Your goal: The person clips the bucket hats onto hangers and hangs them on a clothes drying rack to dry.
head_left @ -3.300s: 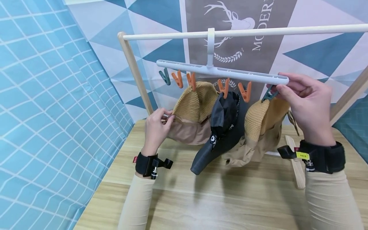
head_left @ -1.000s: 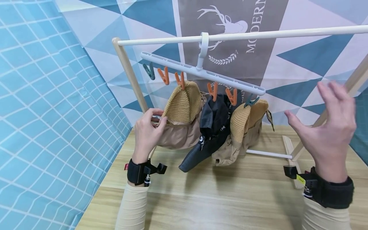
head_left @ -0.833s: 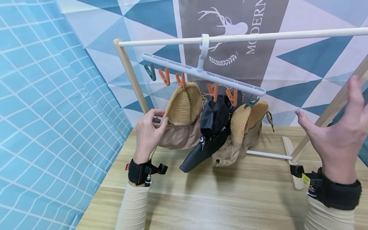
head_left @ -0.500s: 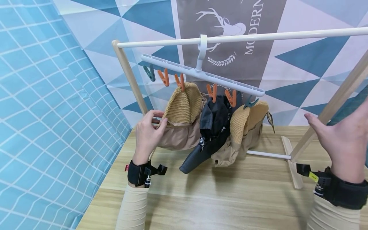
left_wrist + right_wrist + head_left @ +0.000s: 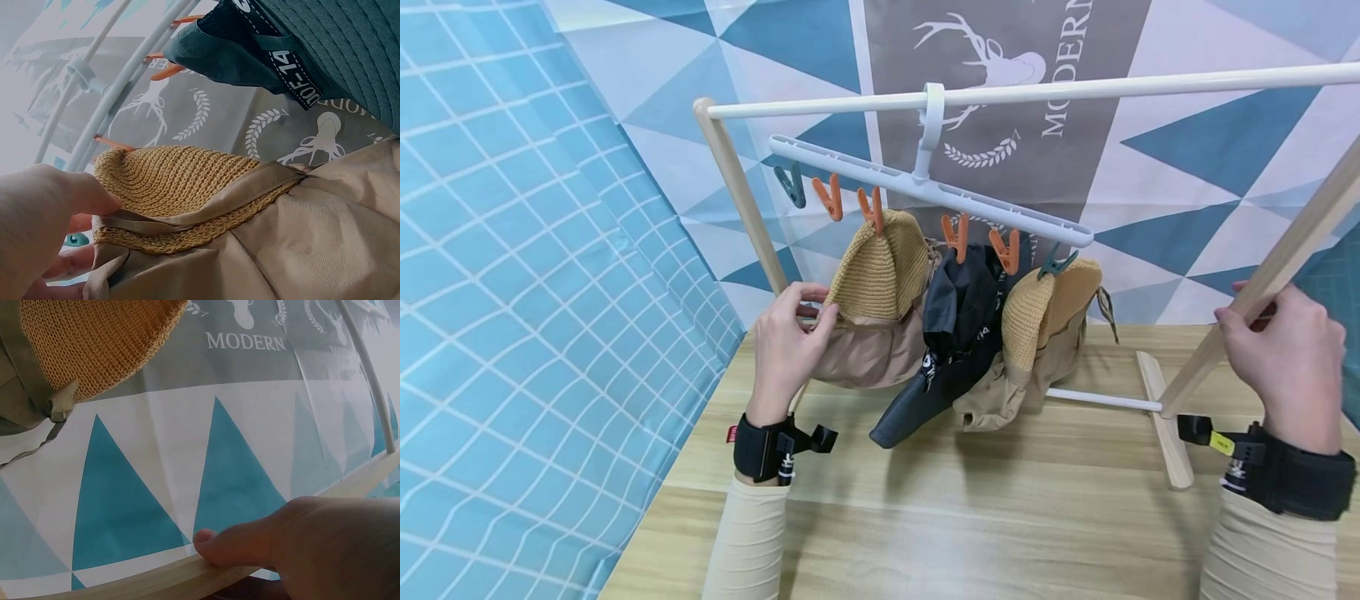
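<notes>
My left hand [image 5: 790,346] pinches the edge of a hat with a woven straw crown and brown cloth brim [image 5: 880,283]. In the left wrist view the thumb lies on that hat's cloth band [image 5: 206,215]. At the right, my right hand [image 5: 1285,358] grips the slanted wooden post [image 5: 1311,221] of the rack, thumb in front. A white clip hanger [image 5: 925,187] hangs tilted from the rack's rod, its right end lower. An orange clip [image 5: 955,239] holds a black cap [image 5: 958,312], and a teal clip [image 5: 1057,262] holds another straw-and-cloth hat [image 5: 1030,325].
The rack's white rod [image 5: 1112,87] spans the top. Below, a white lower bar [image 5: 1105,402] meets a wooden foot [image 5: 1165,425] on the wood-grain table [image 5: 925,533]. Unused clips, one teal [image 5: 790,185], hang at the hanger's left. A blue checked cloth [image 5: 535,317] stands at the left.
My right hand has let go of the hanger's right end, moved right with spread fingers, and taken hold of the wooden post. The hanger's right end has dropped. My left hand keeps its pinch.
</notes>
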Demonstrator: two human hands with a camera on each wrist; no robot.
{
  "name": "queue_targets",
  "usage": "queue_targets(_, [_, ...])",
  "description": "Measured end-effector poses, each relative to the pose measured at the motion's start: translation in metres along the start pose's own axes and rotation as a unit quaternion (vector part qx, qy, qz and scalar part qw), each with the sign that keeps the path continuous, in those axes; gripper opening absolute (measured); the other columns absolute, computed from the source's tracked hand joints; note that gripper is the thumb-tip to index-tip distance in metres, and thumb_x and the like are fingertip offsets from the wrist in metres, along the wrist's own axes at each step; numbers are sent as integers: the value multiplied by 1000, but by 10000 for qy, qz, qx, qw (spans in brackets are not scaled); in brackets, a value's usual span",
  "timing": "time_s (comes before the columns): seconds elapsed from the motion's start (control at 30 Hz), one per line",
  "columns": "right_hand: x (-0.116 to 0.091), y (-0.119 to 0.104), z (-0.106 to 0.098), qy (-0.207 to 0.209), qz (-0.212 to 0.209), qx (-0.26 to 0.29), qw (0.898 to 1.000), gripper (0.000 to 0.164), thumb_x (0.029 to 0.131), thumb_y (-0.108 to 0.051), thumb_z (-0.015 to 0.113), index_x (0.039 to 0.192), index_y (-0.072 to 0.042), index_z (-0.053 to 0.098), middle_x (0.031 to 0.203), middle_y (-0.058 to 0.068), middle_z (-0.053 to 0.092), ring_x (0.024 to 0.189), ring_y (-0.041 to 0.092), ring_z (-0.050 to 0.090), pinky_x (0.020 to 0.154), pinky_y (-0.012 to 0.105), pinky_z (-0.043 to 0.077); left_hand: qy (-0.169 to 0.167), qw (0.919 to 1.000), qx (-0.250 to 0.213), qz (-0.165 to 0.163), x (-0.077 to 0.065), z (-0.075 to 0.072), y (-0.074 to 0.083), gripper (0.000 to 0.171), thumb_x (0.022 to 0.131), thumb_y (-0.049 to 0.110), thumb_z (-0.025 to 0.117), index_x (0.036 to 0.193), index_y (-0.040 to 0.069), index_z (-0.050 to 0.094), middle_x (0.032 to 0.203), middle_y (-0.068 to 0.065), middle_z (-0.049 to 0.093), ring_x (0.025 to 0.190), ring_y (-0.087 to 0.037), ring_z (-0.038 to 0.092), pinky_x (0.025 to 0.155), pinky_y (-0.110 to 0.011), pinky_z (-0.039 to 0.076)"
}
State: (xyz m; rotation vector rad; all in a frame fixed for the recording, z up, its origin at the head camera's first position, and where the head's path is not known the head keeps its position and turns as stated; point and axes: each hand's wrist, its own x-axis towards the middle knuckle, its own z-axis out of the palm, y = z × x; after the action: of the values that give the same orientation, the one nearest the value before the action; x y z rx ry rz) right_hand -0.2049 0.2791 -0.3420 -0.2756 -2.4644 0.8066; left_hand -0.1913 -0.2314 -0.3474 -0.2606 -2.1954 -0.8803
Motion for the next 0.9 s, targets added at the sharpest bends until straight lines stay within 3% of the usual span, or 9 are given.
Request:
queue_targets(0.03, [0, -1, 0, 2, 21, 5, 10000, 44, 112, -7, 58, 148, 18, 57, 123, 51, 61, 109, 70, 63, 52, 7, 22, -1, 10000, -1, 0, 0, 0, 0, 22, 104, 16, 80, 123, 6, 79, 116, -16, 83, 93, -33, 83, 78, -49, 69])
queue_targets(0.27, [-2, -2, 0, -23, 12, -41, 10000, 38, 113, -8, 57, 140, 19, 58, 121, 50, 61, 107, 71, 64, 52, 10, 25, -54, 10000, 8, 17, 0, -1, 1, 21, 104, 16, 80, 122, 6, 79, 116, -16, 83, 92, -32, 83, 77, -48, 69])
queue_targets(0.37, [-2, 0, 0, -59, -47, -86, 9999, 37, 112, -8, 58, 138, 20, 57, 120, 50, 60, 107, 72, 64, 45, 26, 43, -99, 10000, 13, 3, 0, 0, 1, 21, 104, 16, 80, 122, 5, 79, 116, -16, 84, 92, -32, 84, 77, -47, 69])
queue_targets(0.47, [-1, 1, 0, -97, -82, -99, 9999, 37, 113, -7, 58, 138, 20, 56, 121, 50, 60, 107, 73, 64, 51, 55, 58, -131, 9999, 31, -31, 0, 1, 0, 22, 105, 17, 79, 123, 5, 79, 117, -16, 84, 93, -32, 84, 78, -47, 69])
queue_targets(0.57, [0, 1, 1, -77, -122, -73, 9999, 37, 113, -8, 58, 138, 19, 56, 123, 50, 60, 110, 73, 63, 69, 74, 61, -136, 9999, 49, -52, 0, 1, -1, 22, 104, 17, 80, 123, 6, 79, 118, -16, 84, 93, -32, 84, 78, -47, 69])
queue_targets(0.67, [1, 1, 2, -32, -114, -3, 9999, 38, 113, -9, 58, 139, 18, 56, 126, 49, 59, 115, 74, 62, 80, 80, 59, -130, 9999, 65, -42, 0, 0, -1, 22, 105, 17, 80, 124, 6, 79, 118, -16, 84, 93, -32, 84, 78, -47, 70])
queue_targets(0.77, [5, 3, 4, 13, -118, 48, 9999, 38, 112, -9, 58, 139, 18, 57, 127, 48, 60, 117, 72, 62, 60, 49, 64, -149, 9999, 58, -15, 0, 1, -1, 22, 105, 17, 80, 124, 6, 78, 119, -16, 84, 93, -32, 84, 78, -47, 70])
queue_targets(0.83, [8, 4, 5, 52, -175, 62, 9998, 37, 112, -10, 58, 138, 17, 58, 126, 47, 61, 117, 70, 63, 57, 25, 45, -158, 9999, 39, -1, 0, 1, -1, 22, 105, 16, 79, 124, 5, 78, 119, -17, 84, 94, -33, 84, 79, -47, 70])
queue_targets(0.9, [12, 5, 6, 54, -207, 85, 9997, 37, 112, -10, 58, 137, 17, 59, 126, 47, 62, 117, 69, 62, 60, 12, 25, -183, 9998, 26, 11, 1, 1, 0, 22, 106, 16, 79, 124, 5, 78, 120, -17, 84, 94, -33, 84, 79, -47, 70])
